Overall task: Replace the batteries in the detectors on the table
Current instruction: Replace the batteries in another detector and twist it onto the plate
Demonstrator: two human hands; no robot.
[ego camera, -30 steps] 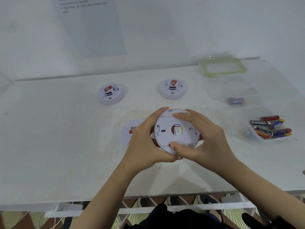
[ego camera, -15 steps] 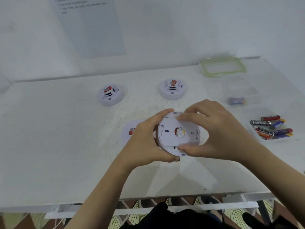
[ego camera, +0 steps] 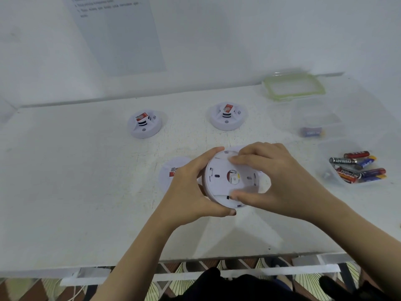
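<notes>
I hold a round white detector (ego camera: 221, 183) above the table's middle, its flat back plate turned toward me. My left hand (ego camera: 191, 192) grips its left rim, thumb under the lower edge. My right hand (ego camera: 280, 181) pinches the back plate between fingers on top and thumb below. A round white disc with a red label (ego camera: 171, 172) lies flat behind my left hand, half hidden. Two more white detectors (ego camera: 145, 124) (ego camera: 227, 116) stand farther back, each with a red-labelled top.
A clear tub (ego camera: 325, 168) at the right holds several loose batteries (ego camera: 360, 168). Behind it another clear tub holds one blue battery (ego camera: 310, 132). A green-rimmed lid (ego camera: 294, 85) lies at the back right. The white table (ego camera: 76, 192) ends at a front edge near my body.
My right hand has shifted its hold on the back plate, with the wrist swung out to the right. The left hand keeps its grip on the rim.
</notes>
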